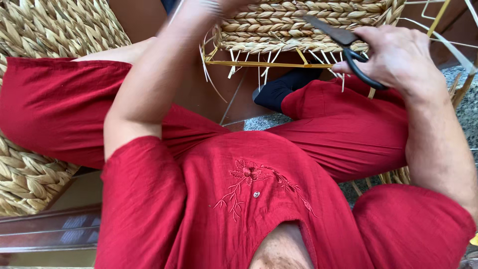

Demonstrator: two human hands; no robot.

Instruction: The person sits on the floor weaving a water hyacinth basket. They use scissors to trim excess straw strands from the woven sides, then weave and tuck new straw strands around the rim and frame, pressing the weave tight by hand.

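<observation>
R grip (393,57) shut on scissors (348,47) | woven basket (294,22) | speckled stone floor (269,122)

A woven basket (298,22) of thick braided straw-coloured fibre sits at the upper centre of the frame, its rows running sideways. Along its lower edge a thin yellow frame rod shows, with loose pale strand ends sticking down past it. A pair of scissors (348,50) with dark blades and black loop handles lies tilted against the basket's lower right edge, blades pointing to the upper left.
</observation>
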